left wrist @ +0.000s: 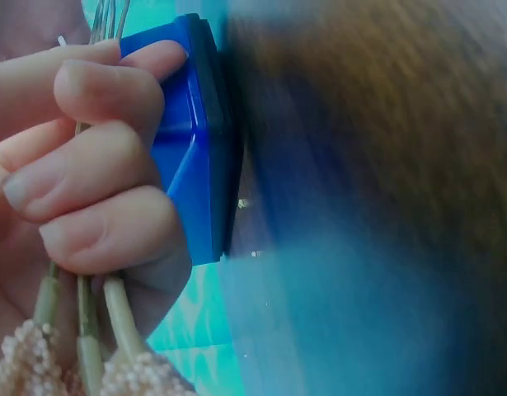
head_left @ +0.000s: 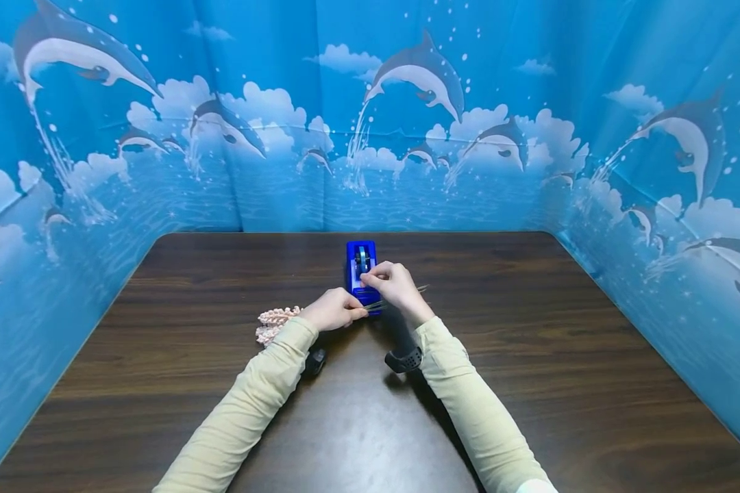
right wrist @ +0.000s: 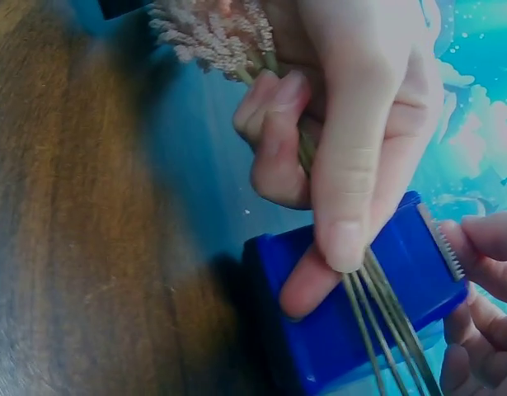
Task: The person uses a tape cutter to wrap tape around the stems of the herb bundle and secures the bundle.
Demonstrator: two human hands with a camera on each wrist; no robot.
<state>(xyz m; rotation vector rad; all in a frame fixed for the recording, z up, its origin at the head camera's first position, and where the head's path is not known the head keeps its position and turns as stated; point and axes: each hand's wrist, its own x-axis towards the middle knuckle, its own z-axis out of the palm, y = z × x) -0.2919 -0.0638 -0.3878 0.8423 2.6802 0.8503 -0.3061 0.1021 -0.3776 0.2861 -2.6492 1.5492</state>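
Observation:
My left hand (head_left: pixel 334 310) grips a bunch of artificial flowers by the thin stems (right wrist: pixel 385 309). Its pale pink, beaded heads (head_left: pixel 277 322) stick out to the left behind the hand, and the bare stem ends point right. Just beyond stands a blue tape dispenser (head_left: pixel 371 296) with a roll of tape (head_left: pixel 362 259) in it. The stems cross in front of its near end. My right hand (head_left: pixel 397 286) is over the dispenser, thumb and forefinger pinched together beside the serrated cutter (right wrist: pixel 441 243). They seem to pinch the tape's end, though the clear strip itself hardly shows.
The dark wooden table (head_left: pixel 561 356) reaches out on both sides. A blue curtain (head_left: pixel 271 185) printed with dolphins hangs round its back and sides. Black wrist straps (head_left: pixel 403 359) sit below both wrists.

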